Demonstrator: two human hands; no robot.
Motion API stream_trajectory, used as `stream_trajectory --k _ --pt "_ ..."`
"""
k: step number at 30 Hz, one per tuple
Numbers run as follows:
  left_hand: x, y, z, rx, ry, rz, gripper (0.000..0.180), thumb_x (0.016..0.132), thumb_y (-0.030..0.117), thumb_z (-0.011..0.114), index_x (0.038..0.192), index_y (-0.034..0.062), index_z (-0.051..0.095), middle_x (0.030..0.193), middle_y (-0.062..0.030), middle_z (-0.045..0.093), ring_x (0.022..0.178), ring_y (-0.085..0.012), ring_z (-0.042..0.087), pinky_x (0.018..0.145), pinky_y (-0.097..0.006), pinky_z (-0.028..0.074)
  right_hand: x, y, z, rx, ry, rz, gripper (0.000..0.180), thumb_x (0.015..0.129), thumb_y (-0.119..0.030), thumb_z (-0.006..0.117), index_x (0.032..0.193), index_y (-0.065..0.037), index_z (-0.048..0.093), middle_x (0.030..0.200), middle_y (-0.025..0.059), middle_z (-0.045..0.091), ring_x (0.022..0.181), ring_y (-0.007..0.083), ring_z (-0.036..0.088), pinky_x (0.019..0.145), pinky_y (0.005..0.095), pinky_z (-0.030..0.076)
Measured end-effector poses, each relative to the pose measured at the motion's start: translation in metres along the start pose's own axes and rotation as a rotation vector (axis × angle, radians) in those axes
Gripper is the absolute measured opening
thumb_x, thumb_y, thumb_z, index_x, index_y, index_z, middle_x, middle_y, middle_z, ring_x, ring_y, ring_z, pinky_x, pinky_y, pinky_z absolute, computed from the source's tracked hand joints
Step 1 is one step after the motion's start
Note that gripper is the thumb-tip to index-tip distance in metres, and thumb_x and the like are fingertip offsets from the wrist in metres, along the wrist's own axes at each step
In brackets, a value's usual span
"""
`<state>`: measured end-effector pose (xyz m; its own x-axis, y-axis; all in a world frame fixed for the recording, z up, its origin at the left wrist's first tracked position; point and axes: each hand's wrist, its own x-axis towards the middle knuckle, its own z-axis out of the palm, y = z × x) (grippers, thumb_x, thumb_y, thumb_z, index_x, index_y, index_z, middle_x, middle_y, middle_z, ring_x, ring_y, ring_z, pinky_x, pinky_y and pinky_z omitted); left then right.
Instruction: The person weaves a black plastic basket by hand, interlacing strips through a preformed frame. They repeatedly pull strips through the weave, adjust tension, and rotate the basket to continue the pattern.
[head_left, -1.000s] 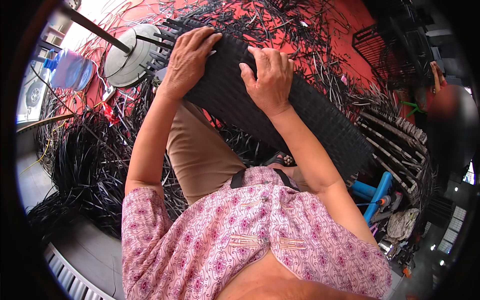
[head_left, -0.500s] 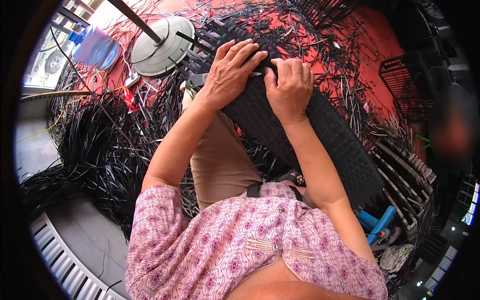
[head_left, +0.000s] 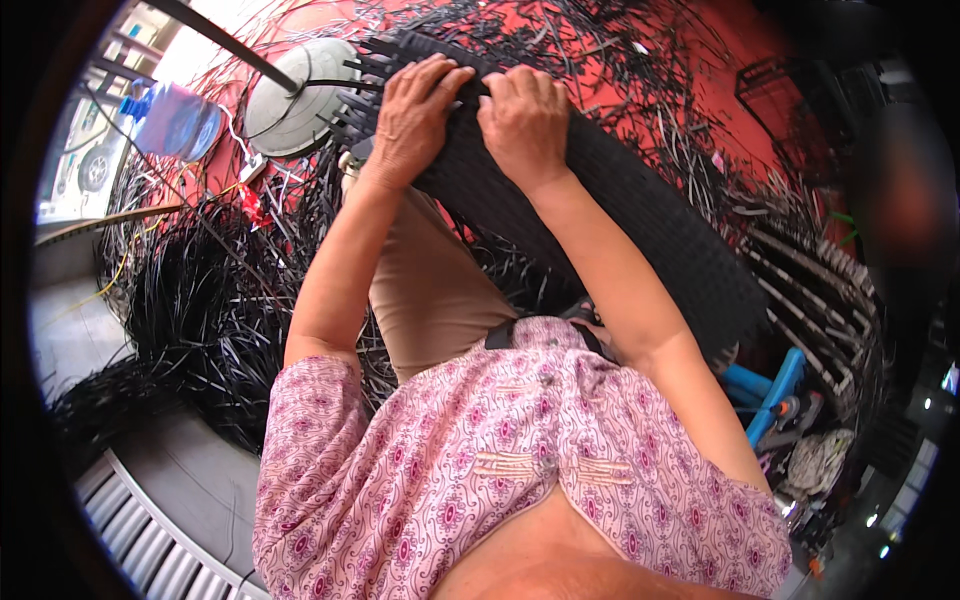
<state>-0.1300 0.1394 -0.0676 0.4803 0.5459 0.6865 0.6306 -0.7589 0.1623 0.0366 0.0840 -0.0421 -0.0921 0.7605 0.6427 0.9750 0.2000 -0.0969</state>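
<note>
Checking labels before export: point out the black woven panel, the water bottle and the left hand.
Woven panel [head_left: 650, 220]: head view, on the uncovered weave near its middle.
Water bottle [head_left: 178, 122]: head view, on the side of its bluish body.
Left hand [head_left: 410, 120]: head view, on its back.

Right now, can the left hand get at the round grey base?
Probably: the left hand is on the black woven panel, with mainly strip ends between it and the round grey base. Depth unclear.
</note>
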Motion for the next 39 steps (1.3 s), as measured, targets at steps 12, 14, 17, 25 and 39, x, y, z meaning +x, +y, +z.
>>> stream_trajectory --k 12,14,17,25,39 --pt "-0.017 -0.005 -0.007 -0.061 -0.034 -0.019 0.053 0.089 0.000 0.061 0.138 0.0192 0.058 0.135 -0.0081 0.056 0.127 -0.0285 0.052 0.108 -0.042 0.038 -0.115 0.023 -0.098 0.121 0.032 0.008 0.054 0.079 -0.021 0.075 0.126 -0.003 0.059 0.128 0.0126 0.055 0.122 0.0299 0.052 0.104 0.0447 0.040" --pt "-0.016 -0.003 -0.006 -0.061 -0.022 0.003 0.050 0.090 0.001 0.061 0.137 0.0193 0.059 0.135 -0.0085 0.056 0.126 -0.0293 0.053 0.107 -0.042 0.040 -0.117 0.038 -0.103 0.105 0.049 0.043 0.055 0.080 -0.023 0.075 0.128 -0.002 0.057 0.130 0.0129 0.054 0.122 0.0309 0.051 0.104 0.0456 0.039" --pt "-0.010 0.001 0.001 -0.045 -0.003 0.049 0.045 0.092 0.004 0.061 0.135 0.0189 0.061 0.136 -0.0106 0.056 0.126 -0.0309 0.053 0.105 -0.042 0.042 -0.111 0.049 -0.097 0.038 0.074 0.120 0.056 0.081 -0.030 0.076 0.128 -0.003 0.057 0.130 0.0109 0.054 0.122 0.0300 0.051 0.102 0.0445 0.039" --pt "-0.019 -0.013 0.002 -0.006 -0.085 0.031 0.040 0.103 0.017 0.049 0.143 0.0183 0.054 0.146 -0.0117 0.050 0.136 -0.0303 0.046 0.112 -0.045 0.033 -0.112 0.049 -0.087 -0.096 0.010 0.111 0.064 0.077 -0.042 0.077 0.125 -0.001 0.059 0.118 0.0098 0.053 0.108 0.0255 0.049 0.095 0.0431 0.037" --pt "-0.007 0.022 -0.015 0.172 -0.103 0.025 0.040 0.094 0.004 0.055 0.132 0.0117 0.061 0.139 -0.0148 0.055 0.127 -0.0344 0.052 0.107 -0.046 0.039 -0.161 0.062 -0.134 0.163 0.059 0.121 0.066 0.079 -0.037 0.077 0.132 -0.003 0.056 0.135 0.0138 0.052 0.128 0.0328 0.048 0.110 0.0486 0.036"
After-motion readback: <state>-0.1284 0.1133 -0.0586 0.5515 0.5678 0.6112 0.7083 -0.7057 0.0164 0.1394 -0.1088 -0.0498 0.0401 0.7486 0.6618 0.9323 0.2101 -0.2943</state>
